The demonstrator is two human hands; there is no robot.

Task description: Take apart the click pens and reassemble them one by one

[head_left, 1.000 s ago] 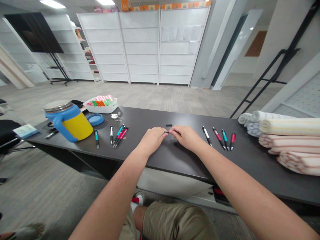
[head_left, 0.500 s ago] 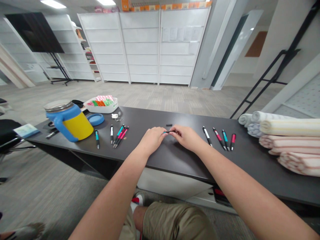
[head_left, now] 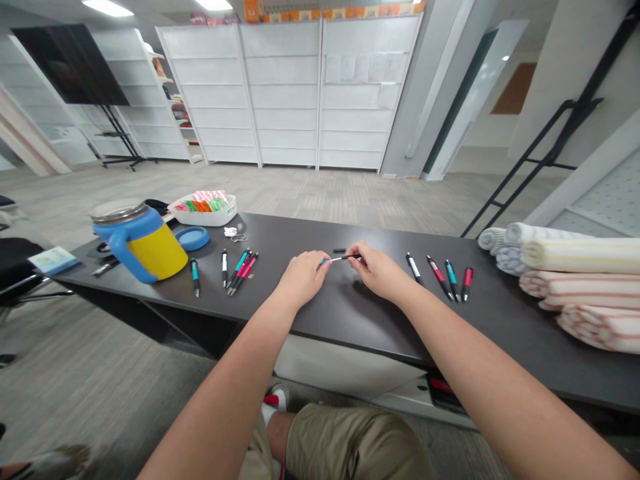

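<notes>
Over the middle of the dark table, my left hand (head_left: 306,275) pinches the teal part of a pen (head_left: 323,262). My right hand (head_left: 371,268) pinches the pen's black part (head_left: 356,256). A thin light-and-dark length, apparently the refill (head_left: 340,259), spans the gap between my fingertips. Just beyond it lies a small black cylindrical piece (head_left: 339,251), touched by neither hand. White, teal and pink-red pens lie to the left, among them a white pen (head_left: 225,269) and a lone teal pen (head_left: 195,277). On the right are another white pen (head_left: 414,268), a teal pen (head_left: 453,280) and two pink-red pens (head_left: 467,284).
On the table's left stand a yellow-and-blue jug (head_left: 145,243), its blue lid (head_left: 193,237) and a white basket (head_left: 227,212) of colourful packets. Rolled striped cloths (head_left: 580,287) are stacked at the right end. The table's near edge (head_left: 350,345) runs below my forearms.
My hands have moved slightly apart, the right one shifting right with the black part. A longer stretch of the thin piece now shows between them.
</notes>
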